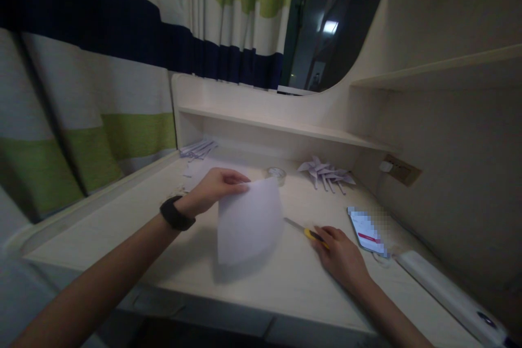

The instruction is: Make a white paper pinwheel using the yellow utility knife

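Note:
A white sheet of paper [249,223] hangs above the desk, pinched at its upper left edge by my left hand [218,187]. Its lower edge curves, and a shadow falls on the desk beneath it. My right hand [340,255] is closed around a yellow and black utility knife [316,237] low over the desk. The knife's blade is out and points left, close to the right edge of the sheet; whether they touch I cannot tell. Behind the sheet sits a roll of clear tape [275,175].
Folded paper pinwheels [326,174] lie at the back right, and rolled paper sticks [198,148] at the back left. A phone [368,232] rests right of my right hand, beside a long white device [448,293]. A shelf [281,129] spans the desk's back below a curtain [240,16].

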A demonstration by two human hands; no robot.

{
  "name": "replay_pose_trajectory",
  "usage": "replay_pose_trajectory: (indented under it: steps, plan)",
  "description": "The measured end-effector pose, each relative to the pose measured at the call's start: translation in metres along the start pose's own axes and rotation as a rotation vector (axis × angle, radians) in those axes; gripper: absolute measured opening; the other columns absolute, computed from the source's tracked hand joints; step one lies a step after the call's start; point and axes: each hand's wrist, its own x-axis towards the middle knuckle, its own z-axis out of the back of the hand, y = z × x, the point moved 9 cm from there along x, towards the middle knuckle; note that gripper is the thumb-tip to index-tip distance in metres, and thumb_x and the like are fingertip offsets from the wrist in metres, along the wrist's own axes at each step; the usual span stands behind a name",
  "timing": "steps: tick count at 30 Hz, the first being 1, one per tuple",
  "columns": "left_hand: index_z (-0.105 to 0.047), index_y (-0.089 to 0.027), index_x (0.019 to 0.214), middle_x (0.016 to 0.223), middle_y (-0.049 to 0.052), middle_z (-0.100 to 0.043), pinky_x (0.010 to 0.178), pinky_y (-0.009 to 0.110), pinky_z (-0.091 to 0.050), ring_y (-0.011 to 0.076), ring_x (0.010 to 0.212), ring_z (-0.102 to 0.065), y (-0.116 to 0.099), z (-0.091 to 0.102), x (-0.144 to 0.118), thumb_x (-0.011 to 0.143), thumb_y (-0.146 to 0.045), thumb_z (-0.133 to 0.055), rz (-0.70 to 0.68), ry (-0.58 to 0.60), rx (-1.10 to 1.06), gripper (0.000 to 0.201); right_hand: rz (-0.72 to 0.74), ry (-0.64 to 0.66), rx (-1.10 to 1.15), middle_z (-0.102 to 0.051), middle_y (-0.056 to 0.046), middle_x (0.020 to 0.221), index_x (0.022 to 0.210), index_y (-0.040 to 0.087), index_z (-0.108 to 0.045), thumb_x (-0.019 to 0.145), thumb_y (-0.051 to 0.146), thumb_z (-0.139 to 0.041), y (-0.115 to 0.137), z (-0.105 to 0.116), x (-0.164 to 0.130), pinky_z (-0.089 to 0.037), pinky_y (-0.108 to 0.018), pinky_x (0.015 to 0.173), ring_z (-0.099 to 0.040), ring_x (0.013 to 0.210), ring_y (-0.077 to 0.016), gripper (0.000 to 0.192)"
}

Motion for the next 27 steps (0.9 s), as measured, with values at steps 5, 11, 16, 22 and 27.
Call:
replay_pose_trajectory:
  steps: [5,11,16,22,27]
  plan:
    - [-0.067,-0.010,0.102,0.093,0.012,-0.070,0.060,0.028,-0.046,0.0172,0.069,-0.062,0.015,-0.009,0.002,0.072,-0.035,-0.072,0.146,0.018,-0.258,0.039,0.291,-0.171,0.156,-0.026,-0.015,0.147,0.142,0.022,-0.028,0.081,0.043,-0.059,0.063,0.034,0.001,-0.035,-0.055,0.100,-0.028,0.133,-0.0340,0.071]
    - [-0.067,-0.006,0.095,0.095,0.015,-0.068,0.064,0.028,-0.045,0.0171,0.071,-0.061,0.024,-0.031,-0.003,0.067,-0.034,-0.075,0.205,0.116,-0.380,0.040,0.335,-0.143,0.347,-0.018,-0.018,0.149,0.145,0.017,-0.014,0.077,0.049,-0.063,0.108,0.045,0.024,-0.034,-0.053,0.103,-0.020,0.137,-0.0320,0.090]
    - [-0.067,-0.007,0.094,0.090,0.013,-0.068,0.060,0.027,-0.045,0.0161,0.068,-0.060,0.026,-0.035,-0.006,0.068,-0.035,-0.074,0.209,0.132,-0.457,0.039,0.424,-0.209,0.340,-0.023,-0.016,0.149,0.143,0.021,-0.022,0.085,0.028,-0.054,0.126,0.053,0.027,-0.038,-0.054,0.100,-0.027,0.135,-0.0303,0.067]
    - [-0.068,-0.008,0.096,0.090,0.013,-0.069,0.067,0.030,-0.047,0.0192,0.076,-0.063,0.043,-0.035,-0.004,0.069,-0.035,-0.074,0.231,0.177,-0.447,0.040,0.499,-0.196,0.370,-0.034,-0.012,0.145,0.140,0.023,-0.032,0.088,0.021,-0.050,0.133,0.065,0.019,-0.040,-0.048,0.101,-0.034,0.132,-0.0254,0.055]
    - [-0.069,-0.009,0.096,0.093,0.013,-0.070,0.066,0.030,-0.048,0.0194,0.074,-0.065,0.055,-0.043,-0.004,0.070,-0.037,-0.073,0.274,0.306,-0.384,0.039,0.549,-0.104,0.420,-0.043,-0.008,0.140,0.134,0.025,-0.042,0.088,0.026,-0.054,0.137,0.084,0.021,-0.037,-0.047,0.104,-0.034,0.133,-0.0229,0.048]
